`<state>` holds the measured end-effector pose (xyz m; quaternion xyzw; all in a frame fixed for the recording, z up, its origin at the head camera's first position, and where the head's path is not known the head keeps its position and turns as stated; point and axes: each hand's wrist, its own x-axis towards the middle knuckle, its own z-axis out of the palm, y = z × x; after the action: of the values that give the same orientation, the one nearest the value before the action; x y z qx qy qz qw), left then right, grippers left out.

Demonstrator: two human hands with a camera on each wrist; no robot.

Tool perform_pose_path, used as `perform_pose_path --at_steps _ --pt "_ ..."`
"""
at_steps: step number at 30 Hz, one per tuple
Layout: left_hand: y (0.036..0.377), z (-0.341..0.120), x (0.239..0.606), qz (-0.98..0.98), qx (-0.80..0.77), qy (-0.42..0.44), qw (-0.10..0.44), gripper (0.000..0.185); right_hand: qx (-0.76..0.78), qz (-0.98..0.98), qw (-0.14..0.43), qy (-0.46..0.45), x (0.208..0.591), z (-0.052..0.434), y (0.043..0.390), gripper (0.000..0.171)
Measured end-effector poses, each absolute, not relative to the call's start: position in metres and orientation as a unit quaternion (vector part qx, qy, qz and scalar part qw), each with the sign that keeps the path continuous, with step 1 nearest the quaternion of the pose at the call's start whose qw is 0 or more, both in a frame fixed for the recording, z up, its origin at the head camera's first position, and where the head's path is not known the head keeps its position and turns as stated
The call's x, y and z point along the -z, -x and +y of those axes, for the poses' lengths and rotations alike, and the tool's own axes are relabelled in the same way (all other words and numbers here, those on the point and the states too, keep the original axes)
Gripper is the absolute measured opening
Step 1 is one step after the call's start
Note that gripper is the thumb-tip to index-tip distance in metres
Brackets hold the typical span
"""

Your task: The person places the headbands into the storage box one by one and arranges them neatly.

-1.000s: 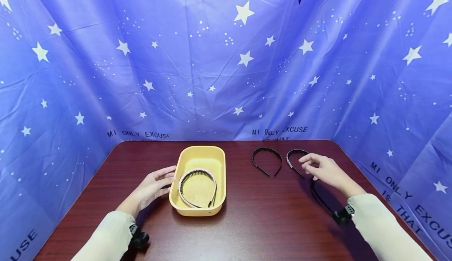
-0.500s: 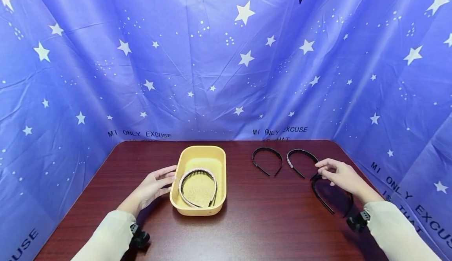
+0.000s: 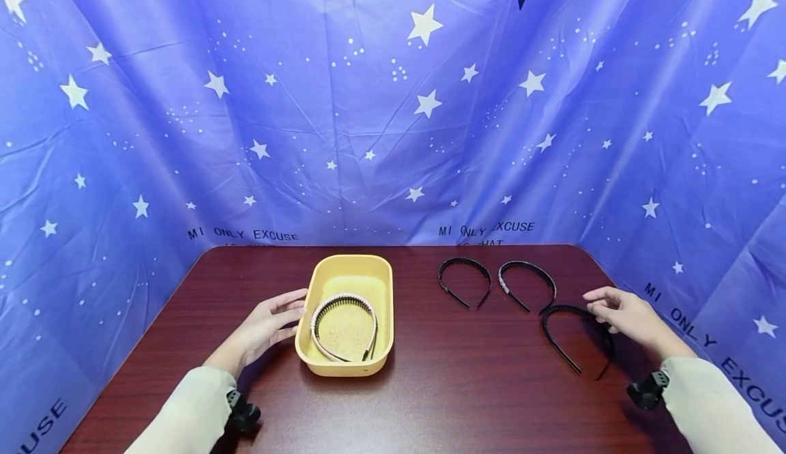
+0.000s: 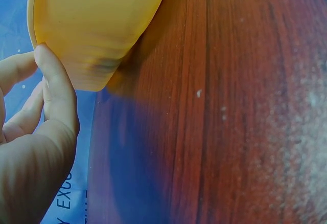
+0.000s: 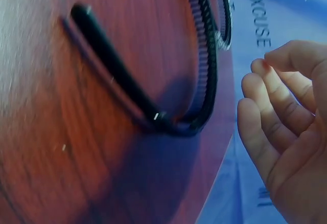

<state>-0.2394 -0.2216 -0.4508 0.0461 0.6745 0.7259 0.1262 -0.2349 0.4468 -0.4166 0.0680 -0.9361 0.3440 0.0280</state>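
My left hand [image 3: 267,328] rests its fingertips against the left side of a yellow plastic basin [image 3: 383,304]. In the left wrist view, fingertips [image 4: 43,52] meet the basin's outer wall near the rim. Inside the basin lies a pale pink toothed headband [image 3: 315,317]. At the right, my right hand [image 3: 629,314] is loosely bent and holds nothing. It hovers at the right side of a black headband [image 3: 557,345], which lies on the table with its ends toward me. The right wrist view shows a gap between the fingers and this black headband [image 5: 207,81].
Two more dark headbands lie farther back: a black one [image 3: 440,278] and one with a silvery decorated side [image 3: 503,287]. All are on a dark red wooden table [image 3: 454,386]. Blue star-printed cloth [image 3: 368,112] hangs around its back and sides.
My right hand has moved right and toward me, off the silvery-sided headband and past the top of the nearest black one, uncovering both. The left hand and the basin have stayed put.
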Motion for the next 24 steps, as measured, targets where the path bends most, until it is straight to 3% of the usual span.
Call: perform_pose_path --at_steps 24 --pt "0.24 -0.223 0.452 0.672 -0.728 -0.047 0.126 0.061 -0.352 -0.936 -0.022 -0.005 0.444 0.47 0.235 0.051"
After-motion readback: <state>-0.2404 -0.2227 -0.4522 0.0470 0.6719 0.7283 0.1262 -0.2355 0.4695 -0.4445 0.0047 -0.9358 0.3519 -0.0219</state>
